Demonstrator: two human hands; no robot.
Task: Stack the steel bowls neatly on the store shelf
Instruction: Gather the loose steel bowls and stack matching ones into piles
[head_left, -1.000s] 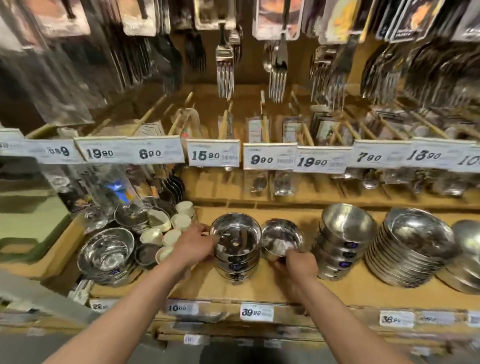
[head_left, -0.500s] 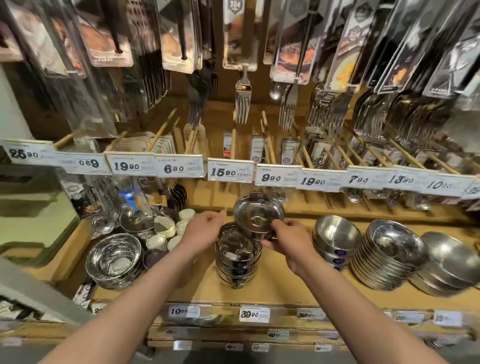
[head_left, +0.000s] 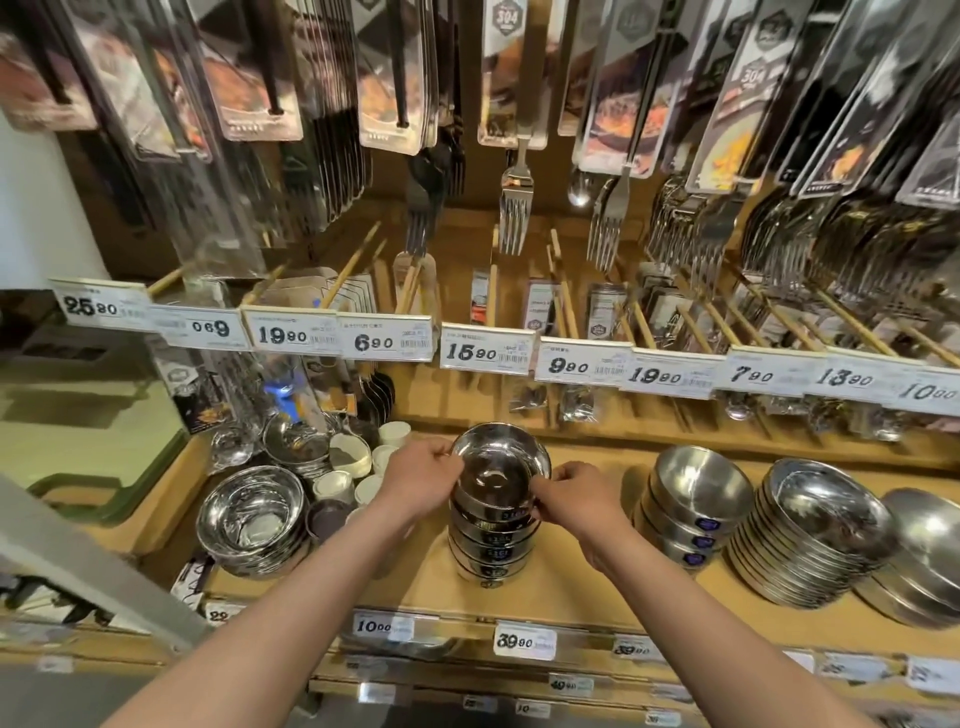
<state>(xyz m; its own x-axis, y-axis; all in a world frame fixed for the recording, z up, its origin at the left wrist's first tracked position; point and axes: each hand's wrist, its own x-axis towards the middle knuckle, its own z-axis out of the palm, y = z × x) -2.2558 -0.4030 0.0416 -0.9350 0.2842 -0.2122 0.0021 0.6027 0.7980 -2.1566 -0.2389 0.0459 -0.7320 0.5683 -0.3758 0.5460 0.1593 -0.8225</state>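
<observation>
At the frame's center, the left hand (head_left: 423, 480) and right hand (head_left: 574, 496) are pinching opposite rims of the top steel bowl (head_left: 498, 470), which is sitting on the bowl stack (head_left: 491, 540) on the wooden shelf (head_left: 571, 597).

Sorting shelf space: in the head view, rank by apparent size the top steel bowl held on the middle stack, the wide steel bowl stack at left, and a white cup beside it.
1. Wide steel bowl stack at left, largest across.
2. Top steel bowl on the middle stack, somewhat narrower; at a similar distance, so the order likely holds.
3. White cup, clearly smallest.
</observation>
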